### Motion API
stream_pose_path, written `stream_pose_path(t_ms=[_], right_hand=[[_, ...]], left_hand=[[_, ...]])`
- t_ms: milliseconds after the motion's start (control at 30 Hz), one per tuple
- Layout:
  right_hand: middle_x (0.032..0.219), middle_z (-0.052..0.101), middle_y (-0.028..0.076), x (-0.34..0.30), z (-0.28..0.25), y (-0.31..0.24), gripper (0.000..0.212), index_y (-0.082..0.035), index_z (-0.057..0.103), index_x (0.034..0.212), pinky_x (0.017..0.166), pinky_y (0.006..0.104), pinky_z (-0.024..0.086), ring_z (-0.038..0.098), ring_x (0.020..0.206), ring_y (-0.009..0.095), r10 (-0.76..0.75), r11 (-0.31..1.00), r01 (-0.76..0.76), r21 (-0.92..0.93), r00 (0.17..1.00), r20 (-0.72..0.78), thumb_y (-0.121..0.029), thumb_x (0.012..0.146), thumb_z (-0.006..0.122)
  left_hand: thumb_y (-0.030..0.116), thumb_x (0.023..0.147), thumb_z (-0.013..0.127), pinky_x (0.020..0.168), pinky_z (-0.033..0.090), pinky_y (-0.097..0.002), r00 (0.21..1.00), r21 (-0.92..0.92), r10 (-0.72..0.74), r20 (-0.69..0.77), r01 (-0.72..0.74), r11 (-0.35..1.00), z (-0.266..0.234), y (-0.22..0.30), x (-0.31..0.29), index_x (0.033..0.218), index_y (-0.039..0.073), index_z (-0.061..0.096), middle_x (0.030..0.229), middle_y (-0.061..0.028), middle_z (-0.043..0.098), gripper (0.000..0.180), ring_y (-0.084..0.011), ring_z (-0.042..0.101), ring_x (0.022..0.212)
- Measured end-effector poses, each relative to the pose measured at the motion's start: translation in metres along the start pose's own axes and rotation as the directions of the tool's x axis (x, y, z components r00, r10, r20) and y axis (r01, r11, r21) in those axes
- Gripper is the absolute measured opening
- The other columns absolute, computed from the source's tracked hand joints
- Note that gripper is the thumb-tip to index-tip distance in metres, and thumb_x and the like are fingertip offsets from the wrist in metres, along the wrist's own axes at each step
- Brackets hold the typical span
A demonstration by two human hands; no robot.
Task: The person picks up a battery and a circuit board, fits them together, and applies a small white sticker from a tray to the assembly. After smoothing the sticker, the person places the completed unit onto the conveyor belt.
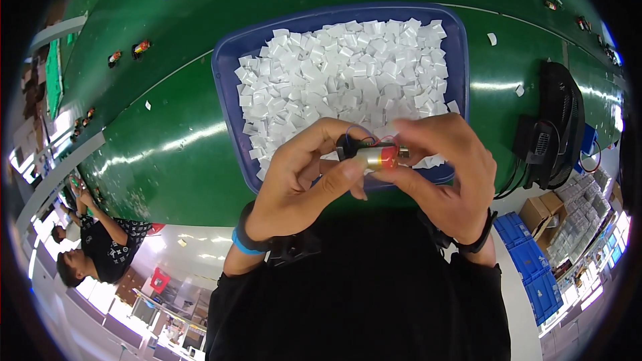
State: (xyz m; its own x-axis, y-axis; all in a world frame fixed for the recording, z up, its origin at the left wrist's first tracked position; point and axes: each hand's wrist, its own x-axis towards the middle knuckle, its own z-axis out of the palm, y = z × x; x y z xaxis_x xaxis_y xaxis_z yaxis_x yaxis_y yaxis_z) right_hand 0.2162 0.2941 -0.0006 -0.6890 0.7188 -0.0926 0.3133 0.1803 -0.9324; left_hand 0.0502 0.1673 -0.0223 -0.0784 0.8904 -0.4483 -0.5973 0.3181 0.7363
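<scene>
The silver-and-red wired cylinder (pixel 378 158) is pinched between my left hand (pixel 297 180) and right hand (pixel 458 167), over the blue tub (pixel 227 93) of white squares (pixel 341 67).

Plain black top (pixel 354 287) — dark wrist straps (pixel 479 241) left and right — bright blue band (pixel 247 244) on the left

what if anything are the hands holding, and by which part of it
A small wired device with a silver and red cylinder: the left hand pinches its black and silver end, the right hand its red end.
</scene>
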Motion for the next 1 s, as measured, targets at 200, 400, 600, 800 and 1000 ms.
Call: stream_pose_path(t_ms=[200,400,600,800,1000], right_hand=[[0.091,0.069,0.006,-0.001,0.003,0.014,0.033,-0.008,0.08,0.103,0.062,0.0266,0.055,0.07,0.074,0.017,-0.217,0.973,0.222,-0.068,0.974,0.069,-0.008,0.071,0.089],[0.093,0.07,0.005,0.002,0.001,0.012,0.033,-0.009,0.08,0.103,0.061,0.0262,0.055,0.07,0.076,0.016,-0.245,0.966,0.249,-0.065,0.968,0.058,-0.009,0.072,0.09],[0.1,0.072,0.004,0.076,-0.037,0.005,0.044,-0.008,0.069,0.127,0.067,0.0289,0.058,0.07,0.085,0.013,-0.163,0.983,0.172,-0.059,0.978,0.127,-0.008,0.084,0.08],[0.112,0.071,0.013,0.252,-0.205,0.21,0.038,-0.009,0.064,0.131,0.075,0.0339,0.059,0.071,0.094,0.023,-0.023,0.845,-0.048,-0.532,0.992,-0.127,-0.021,0.096,0.069],[0.103,0.072,0.013,0.25,-0.18,0.275,0.029,-0.007,0.069,0.108,0.078,0.0428,0.056,0.07,0.09,0.034,-0.406,0.553,0.231,-0.8,0.914,-0.017,-0.028,0.09,0.074]], left_hand=[[0.01,0.099,0.07,0.073,0.055,-0.0254,0.992,-0.013,-0.12,0.027,0.12,0.993,-0.006,-0.001,0.003,0.121,-0.003,0.061,0.107,-0.0072,0.063,0.027,-0.0105,0.063,0.09],[0.011,0.096,0.074,0.072,0.052,-0.0238,0.989,0.157,-0.127,0.074,0.114,0.981,-0.01,0.014,0.014,0.112,-0.002,0.065,0.098,-0.0032,0.063,0.022,-0.0086,0.061,0.085],[0.023,0.095,0.076,0.061,0.043,-0.0217,0.995,0.506,0.086,-0.04,-0.054,0.861,-0.043,0.074,0.055,0.102,0.0,0.07,0.088,0.0005,0.062,0.024,-0.0044,0.054,0.071],[0.051,0.093,0.071,0.055,0.04,-0.0253,0.975,0.891,0.136,-0.177,0.1,0.442,-0.11,0.116,0.182,0.099,0.001,0.072,0.076,0.003,0.06,0.05,-0.007,0.049,0.063],[0.049,0.09,0.076,0.065,0.048,-0.0314,0.585,0.959,0.782,0.214,0.025,-0.281,-0.265,0.046,0.217,0.113,0.002,0.069,0.098,-0.0034,0.067,0.053,-0.0124,0.057,0.08]])
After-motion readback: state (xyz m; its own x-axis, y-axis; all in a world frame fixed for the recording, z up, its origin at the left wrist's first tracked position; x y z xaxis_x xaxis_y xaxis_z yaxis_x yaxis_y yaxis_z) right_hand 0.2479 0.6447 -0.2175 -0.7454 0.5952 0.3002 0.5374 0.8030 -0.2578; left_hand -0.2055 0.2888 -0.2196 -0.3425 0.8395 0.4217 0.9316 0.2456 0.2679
